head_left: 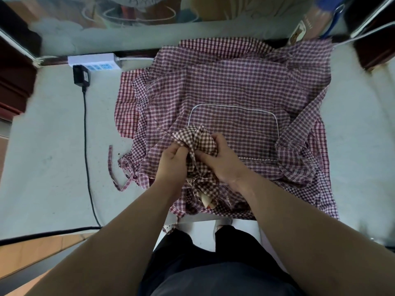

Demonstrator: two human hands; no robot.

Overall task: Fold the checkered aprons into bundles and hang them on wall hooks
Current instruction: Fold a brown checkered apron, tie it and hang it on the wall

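Both hands meet near the table's front edge, roughly mid-width. L hand [173,160] and R hand [223,162] each have fingers curled into a brown-check apron bundle [199,138]; both grip it. The bundle is bunched between the two hands. Its fabric stands up above the knuckles and hangs down below the wrists toward the table edge. Exact finger placement inside the folds can't be told.

Under the bundle, a purple-check apron [235,82] lies spread on the pale table [53,146], wrinkled at the right side. Its white-piped pocket [245,124] is just beyond the R hand. A red-check apron [126,103] shows from under its left edge, w/ a loose tie strap [111,165] trailing on the table.

Far left: power strip [94,60], black adapter [80,74] plugged in, cable [86,146] running toward the near edge.
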